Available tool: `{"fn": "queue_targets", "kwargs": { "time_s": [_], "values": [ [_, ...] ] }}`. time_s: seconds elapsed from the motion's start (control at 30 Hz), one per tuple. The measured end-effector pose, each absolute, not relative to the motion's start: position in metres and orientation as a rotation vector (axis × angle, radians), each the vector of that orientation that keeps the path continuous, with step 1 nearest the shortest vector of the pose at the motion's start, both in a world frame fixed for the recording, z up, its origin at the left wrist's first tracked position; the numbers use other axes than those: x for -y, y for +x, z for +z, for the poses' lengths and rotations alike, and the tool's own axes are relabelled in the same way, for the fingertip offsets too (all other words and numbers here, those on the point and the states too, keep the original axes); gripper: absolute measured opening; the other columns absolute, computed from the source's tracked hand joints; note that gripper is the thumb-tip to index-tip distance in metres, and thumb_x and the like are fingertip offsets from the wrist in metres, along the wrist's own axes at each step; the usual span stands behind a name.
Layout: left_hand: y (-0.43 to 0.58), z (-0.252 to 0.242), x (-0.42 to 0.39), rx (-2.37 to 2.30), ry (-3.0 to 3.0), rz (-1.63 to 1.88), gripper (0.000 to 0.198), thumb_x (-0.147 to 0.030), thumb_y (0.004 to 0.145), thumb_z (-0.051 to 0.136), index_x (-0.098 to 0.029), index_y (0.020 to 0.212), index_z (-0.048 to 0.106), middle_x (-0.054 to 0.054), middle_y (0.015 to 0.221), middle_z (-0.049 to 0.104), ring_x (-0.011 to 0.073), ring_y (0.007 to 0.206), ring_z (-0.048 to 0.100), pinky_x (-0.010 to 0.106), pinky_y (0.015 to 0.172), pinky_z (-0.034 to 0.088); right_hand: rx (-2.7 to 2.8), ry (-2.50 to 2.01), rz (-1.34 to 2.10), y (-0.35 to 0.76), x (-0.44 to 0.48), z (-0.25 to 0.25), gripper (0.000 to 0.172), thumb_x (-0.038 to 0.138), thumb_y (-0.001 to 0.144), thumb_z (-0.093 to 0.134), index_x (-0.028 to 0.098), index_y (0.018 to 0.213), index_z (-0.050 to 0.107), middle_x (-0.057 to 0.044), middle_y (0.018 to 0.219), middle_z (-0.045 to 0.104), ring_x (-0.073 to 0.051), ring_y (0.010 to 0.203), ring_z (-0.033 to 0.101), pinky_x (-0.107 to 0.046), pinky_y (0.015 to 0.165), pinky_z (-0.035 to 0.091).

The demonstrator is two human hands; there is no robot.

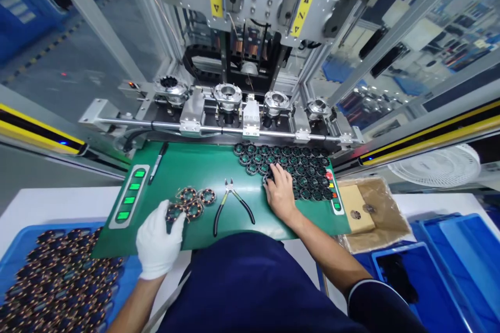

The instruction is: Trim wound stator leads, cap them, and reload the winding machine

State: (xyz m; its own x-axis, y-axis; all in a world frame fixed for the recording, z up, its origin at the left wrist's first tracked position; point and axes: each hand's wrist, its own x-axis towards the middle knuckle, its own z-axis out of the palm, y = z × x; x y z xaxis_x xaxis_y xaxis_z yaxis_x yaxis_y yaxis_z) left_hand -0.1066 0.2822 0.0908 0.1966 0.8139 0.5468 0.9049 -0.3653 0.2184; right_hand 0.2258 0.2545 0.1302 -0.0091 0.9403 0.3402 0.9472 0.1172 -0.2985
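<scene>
My left hand [159, 242], in a white glove, has thumb and fingers closed around a copper-wound stator [174, 212] on the green mat. Several more wound stators [194, 209] lie against it, with loose wire ends showing. My bare right hand [282, 195] is at the near left edge of a block of black unwound stator cores [308, 170]. Its fingers curl down over one core, which they mostly hide. Between the hands lie diagonal cutters [230, 200], jaws pointing away from me and handles spread.
Beyond the green mat [203, 161], a winding machine's rail [219, 129] carries several round fixtures [227, 96]. A black marker [158, 163] lies near the left button panel [129, 196]. Blue trays [74, 228] flank the mat; a lined carton [375, 213] stands right.
</scene>
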Motion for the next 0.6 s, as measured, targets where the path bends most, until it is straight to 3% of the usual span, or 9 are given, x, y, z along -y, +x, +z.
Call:
{"fn": "queue_targets", "kwargs": {
  "time_s": [0.17,0.23,0.4,0.6],
  "values": [
    [-0.108,0.09,-0.282,1.593,-2.291,-0.901,0.049,-0.036,0.094,0.055,-0.001,0.127,0.056,0.025,0.107,0.071,0.0338,0.092,0.069,0.042,0.082,0.054,1.992,-1.354,0.33,0.232,-0.29,0.189,0.016,0.031,0.091,0.064,0.018,0.095,0.073,-0.014,0.132,0.063,-0.024,0.118,0.064,-0.043,0.098,0.056],
    [-0.109,0.087,-0.282,1.602,-2.275,-0.909,0.049,-0.037,0.094,0.055,-0.002,0.128,0.055,0.024,0.108,0.071,0.0333,0.093,0.069,0.042,0.082,0.055,1.995,-1.134,0.423,0.238,-0.333,0.228,0.017,0.033,0.093,0.063,0.02,0.098,0.072,-0.009,0.123,0.068,-0.02,0.114,0.066,-0.04,0.1,0.055],
    [-0.111,0.083,-0.281,1.644,-2.262,-0.907,0.05,-0.04,0.095,0.053,-0.004,0.13,0.054,0.023,0.11,0.07,0.0326,0.096,0.069,0.042,0.084,0.055,2.084,-1.131,0.206,0.241,-0.475,0.286,0.007,0.021,0.084,0.065,0.016,0.084,0.07,-0.012,0.12,0.068,-0.023,0.112,0.065,-0.044,0.1,0.052],
    [-0.111,0.08,-0.28,1.668,-2.235,-0.902,0.051,-0.043,0.096,0.049,-0.007,0.132,0.052,0.021,0.111,0.07,0.0313,0.098,0.069,0.041,0.084,0.054,2.231,-1.166,0.216,0.234,-0.545,0.273,0.004,0.012,0.078,0.066,0.013,0.079,0.069,-0.016,0.12,0.07,-0.027,0.112,0.067,-0.043,0.101,0.051]
  ]
}}
